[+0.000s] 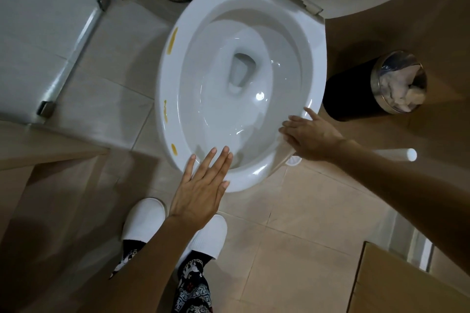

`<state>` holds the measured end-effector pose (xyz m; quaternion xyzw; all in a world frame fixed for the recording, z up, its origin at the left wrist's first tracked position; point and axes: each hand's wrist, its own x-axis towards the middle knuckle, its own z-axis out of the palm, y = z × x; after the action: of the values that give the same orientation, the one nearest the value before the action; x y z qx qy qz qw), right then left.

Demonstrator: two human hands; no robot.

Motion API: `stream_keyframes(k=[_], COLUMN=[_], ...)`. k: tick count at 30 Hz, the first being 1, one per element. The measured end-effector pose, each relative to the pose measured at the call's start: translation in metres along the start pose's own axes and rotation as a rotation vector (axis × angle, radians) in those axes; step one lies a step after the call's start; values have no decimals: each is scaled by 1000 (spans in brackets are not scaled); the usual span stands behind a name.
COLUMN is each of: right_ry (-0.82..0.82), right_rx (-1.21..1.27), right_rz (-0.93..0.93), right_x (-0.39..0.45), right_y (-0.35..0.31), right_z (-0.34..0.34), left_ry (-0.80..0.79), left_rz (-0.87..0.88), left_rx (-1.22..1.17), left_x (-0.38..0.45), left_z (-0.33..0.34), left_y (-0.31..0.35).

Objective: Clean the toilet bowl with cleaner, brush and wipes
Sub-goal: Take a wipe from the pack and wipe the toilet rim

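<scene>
Toilet bowl: fixed glazed ceramic, seat raised, judged hard and slippery; yellow-brown smears on the rim's left side. Black waste bin just right of the bowl, holding crumpled paper. Left hand at the bowl's near rim, fingers straight, grasping nothing. Right hand at the near-right rim, fingers spread over a thin, blurred translucent sheet; grip cannot be told. White brush handle right of the bowl, judged light, stiff; take by its end

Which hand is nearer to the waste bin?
Right. The right hand rests at the toilet rim's right edge, just left of the waste bin; the left hand is at the front rim, farther away.
</scene>
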<state>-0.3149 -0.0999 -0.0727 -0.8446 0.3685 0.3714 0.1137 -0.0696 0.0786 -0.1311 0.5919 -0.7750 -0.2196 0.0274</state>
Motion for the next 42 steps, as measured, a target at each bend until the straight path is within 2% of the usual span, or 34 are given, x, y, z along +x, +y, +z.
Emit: stream_keyframes(k=[3,7,11,17,24,29,37,42], right_ry=[32,131,115,81,113,138,121,131], right_rx=[73,108,111,227,251,340,291,307], right_rz=[-41,64,140,27,136,34,151,104], right_x=[-7,1,4,-11,-9,-17,-11,-15], right_y=[-2,15,0,-43,-42,-85,-45,-77], right_z=[7,1,0,7,10,15,11,9], left_ry=[15,25,19,17,7,14,-1,-9], left_rz=[-4,0,-6,-6,-1,0,7,7], left_rx=[-11,5,22,48,69,54,52,46], left_x=[0,-1,-1,0,0,0,0,0], left_z=[0,1,0,1,1,0,0,1], left_y=[0,-1,-1,-1,-2,-2,-3,-3])
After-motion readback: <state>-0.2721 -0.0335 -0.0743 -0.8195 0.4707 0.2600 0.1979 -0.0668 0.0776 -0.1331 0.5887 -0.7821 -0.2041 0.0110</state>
